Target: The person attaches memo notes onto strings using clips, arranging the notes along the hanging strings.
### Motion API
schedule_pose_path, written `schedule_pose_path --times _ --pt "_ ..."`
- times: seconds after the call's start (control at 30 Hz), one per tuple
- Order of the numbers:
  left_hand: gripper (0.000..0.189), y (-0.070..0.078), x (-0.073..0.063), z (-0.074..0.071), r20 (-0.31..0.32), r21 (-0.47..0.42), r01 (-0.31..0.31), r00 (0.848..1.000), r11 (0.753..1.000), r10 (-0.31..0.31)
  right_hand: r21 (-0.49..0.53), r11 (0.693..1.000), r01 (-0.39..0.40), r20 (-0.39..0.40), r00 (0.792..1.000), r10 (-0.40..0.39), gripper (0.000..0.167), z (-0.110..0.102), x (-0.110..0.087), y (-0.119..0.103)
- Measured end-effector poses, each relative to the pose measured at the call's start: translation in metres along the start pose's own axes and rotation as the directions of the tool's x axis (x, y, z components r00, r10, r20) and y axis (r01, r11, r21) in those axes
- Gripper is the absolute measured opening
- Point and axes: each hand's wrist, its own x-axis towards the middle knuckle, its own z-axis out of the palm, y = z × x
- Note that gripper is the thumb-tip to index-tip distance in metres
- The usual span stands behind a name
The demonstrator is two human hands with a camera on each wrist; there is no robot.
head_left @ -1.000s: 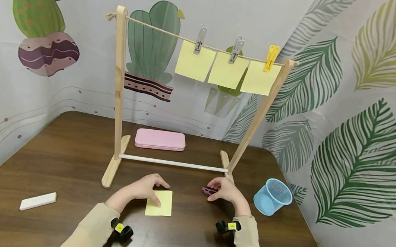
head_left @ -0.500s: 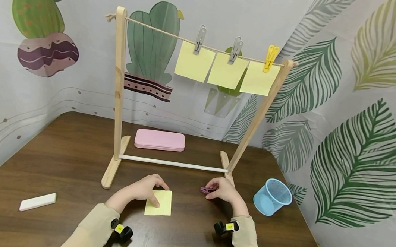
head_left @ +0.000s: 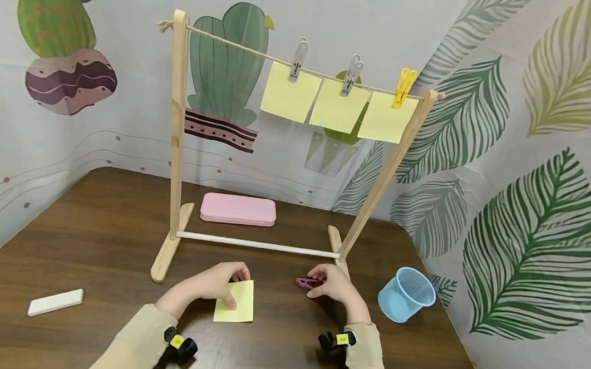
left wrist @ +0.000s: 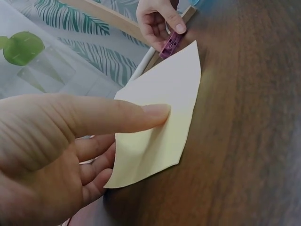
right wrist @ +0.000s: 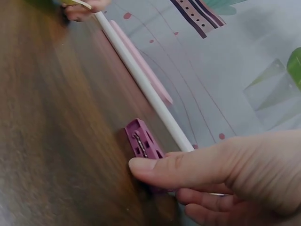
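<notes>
My left hand (head_left: 212, 282) pinches a square yellow sticky note (head_left: 243, 306). In the left wrist view the thumb lies on top of the note (left wrist: 181, 101), with other fingers behind its far edge; the sheet bends and its edge is raised off the table. To the right, my right hand (head_left: 336, 284) grips a purple clothespin (head_left: 303, 283) between thumb and fingers. The right wrist view shows the clothespin (right wrist: 141, 139) with its metal spring, its other end partly hidden behind the thumb. A gap of table separates note and clothespin.
A wooden stand (head_left: 176, 145) carries a rope (head_left: 232, 43) with three yellow notes (head_left: 288, 99) hung by two grey clothespins (head_left: 298, 60) and a yellow one (head_left: 404, 88). A pink case (head_left: 238, 209) lies behind its white bar (head_left: 257, 244). A blue mesh cup (head_left: 407, 294) and white block (head_left: 56, 302) flank the hands.
My left fingers have curled in behind the note, which has lifted at its far edge and shifted slightly left. The right hand has moved a little left with the clothespin, which shows more.
</notes>
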Motion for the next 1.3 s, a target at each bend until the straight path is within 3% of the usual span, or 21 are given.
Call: schedule_pose_path --times 0.27,0.6,0.77,1.0,1.3 --pt "0.056 -0.001 -0.001 -0.002 0.024 -0.060 -0.019 1.000 0.998 0.020 -0.012 0.999 -0.044 -0.008 0.999 0.044 0.037 -0.004 -0.002 -0.002" --pt "0.063 0.000 -0.002 -0.007 0.047 -0.069 0.028 0.999 0.997 -0.025 0.012 0.999 -0.046 -0.001 0.999 0.046 0.031 -0.006 -0.002 0.002" --pt "0.059 -0.001 -0.001 -0.008 0.040 -0.067 0.035 0.999 0.997 -0.032 0.119 0.993 -0.020 -0.024 0.999 0.023 0.031 -0.007 -0.002 0.005" --pt "0.059 -0.001 -0.001 -0.008 0.039 -0.111 0.032 0.999 0.993 -0.028 0.237 0.971 0.041 -0.118 0.993 -0.013 0.030 -0.005 -0.001 0.004" --pt "0.046 -0.002 -0.002 -0.009 0.044 -0.139 0.011 0.999 0.990 -0.005 0.339 0.940 0.030 -0.192 0.981 0.038 0.033 -0.008 -0.008 -0.027"
